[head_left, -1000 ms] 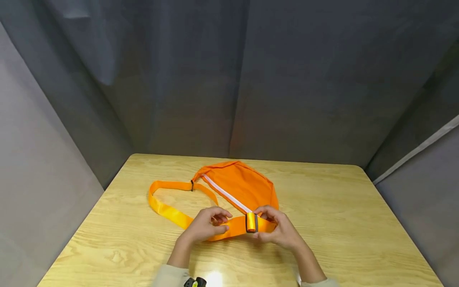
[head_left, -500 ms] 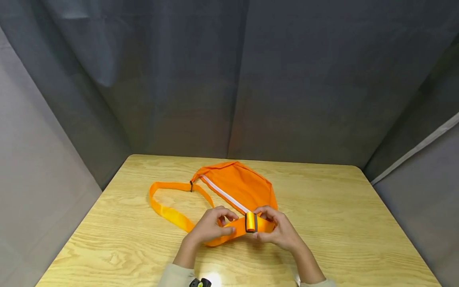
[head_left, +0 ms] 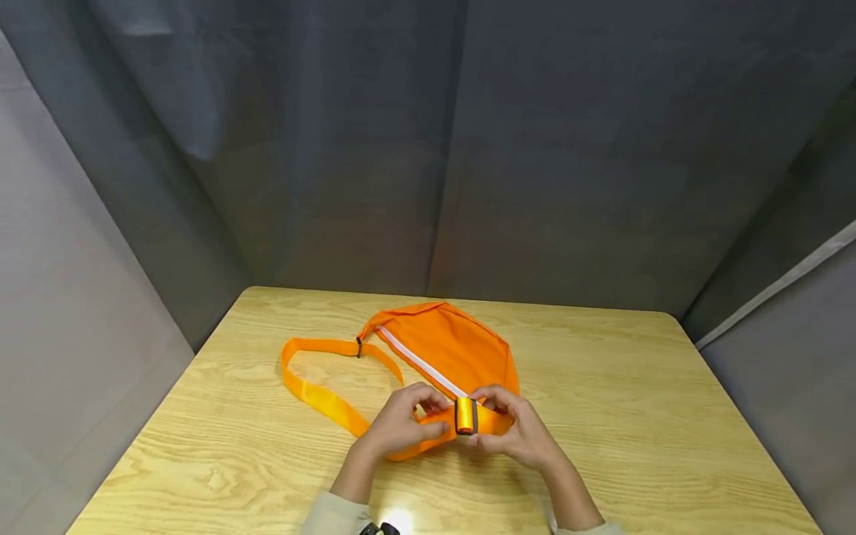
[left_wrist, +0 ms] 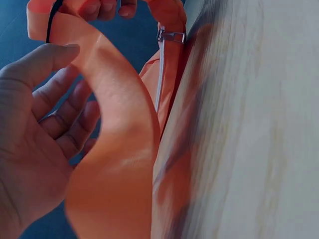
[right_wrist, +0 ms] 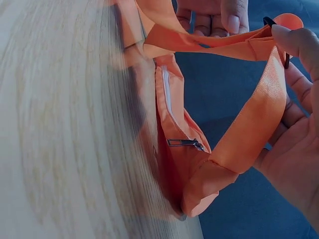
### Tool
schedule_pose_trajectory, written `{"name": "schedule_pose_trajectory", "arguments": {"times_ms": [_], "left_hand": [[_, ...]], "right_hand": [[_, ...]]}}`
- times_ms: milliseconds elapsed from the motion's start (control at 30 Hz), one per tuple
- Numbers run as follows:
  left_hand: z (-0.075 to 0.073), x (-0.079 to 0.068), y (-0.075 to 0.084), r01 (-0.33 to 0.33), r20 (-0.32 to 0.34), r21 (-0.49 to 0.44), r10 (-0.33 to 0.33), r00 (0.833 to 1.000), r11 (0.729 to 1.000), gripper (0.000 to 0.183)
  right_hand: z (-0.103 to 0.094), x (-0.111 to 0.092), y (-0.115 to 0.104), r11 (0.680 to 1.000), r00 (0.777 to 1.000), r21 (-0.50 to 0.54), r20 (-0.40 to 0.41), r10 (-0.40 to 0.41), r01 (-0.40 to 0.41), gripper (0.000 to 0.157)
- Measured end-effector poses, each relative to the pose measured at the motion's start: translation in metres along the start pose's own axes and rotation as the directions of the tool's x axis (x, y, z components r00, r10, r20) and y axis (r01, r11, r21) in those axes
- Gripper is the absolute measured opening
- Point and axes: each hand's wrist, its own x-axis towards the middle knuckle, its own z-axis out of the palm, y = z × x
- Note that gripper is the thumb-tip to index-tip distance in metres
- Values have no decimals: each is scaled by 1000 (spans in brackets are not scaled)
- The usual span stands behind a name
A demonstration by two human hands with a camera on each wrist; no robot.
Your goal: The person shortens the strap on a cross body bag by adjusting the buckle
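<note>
An orange bag (head_left: 458, 345) with a white zipper (head_left: 421, 361) lies on the table. Its strap (head_left: 319, 397) loops out to the left and back in front of the bag. My right hand (head_left: 518, 427) pinches the strap at a black slide buckle (head_left: 466, 416), thumb on the near edge. Just left of the buckle, my left hand (head_left: 404, 425) has the strap between thumb and fingers; in the left wrist view its thumb (left_wrist: 60, 55) lies on the band, with the other fingers behind. A metal zipper pull (right_wrist: 182, 142) hangs at the bag's end in the right wrist view.
The wooden table (head_left: 642, 416) reaches back to a dark grey curtain (head_left: 568, 148). Paler grey panels flank it on both sides. A second, smaller black slide (head_left: 359, 347) sits on the strap near the bag's left end.
My left hand has moved right along the strap, closer to the buckle. The right hand and the buckle have barely shifted, and the bag lies where it was.
</note>
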Motion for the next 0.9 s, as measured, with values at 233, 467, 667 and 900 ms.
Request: {"name": "schedule_pose_trajectory", "arguments": {"times_ms": [233,467,667,900], "left_hand": [[-3,-3,4,61,-9,-103,-62,998,993,12],[-25,-13,27,40,36,-134,-35,999,990,8],[-40,-18,25,95,90,-138,-83,993,986,8],[-45,-21,7,146,91,-177,-132,987,973,8]], "right_hand": [[-1,0,-1,999,1000,-41,-14,25,-25,46],[-3,-3,4,998,1000,-57,-21,-5,4,48],[-2,-3,5,999,1000,-54,1,-1,1,47],[-3,-5,7,999,1000,-43,7,-12,12,46]]}}
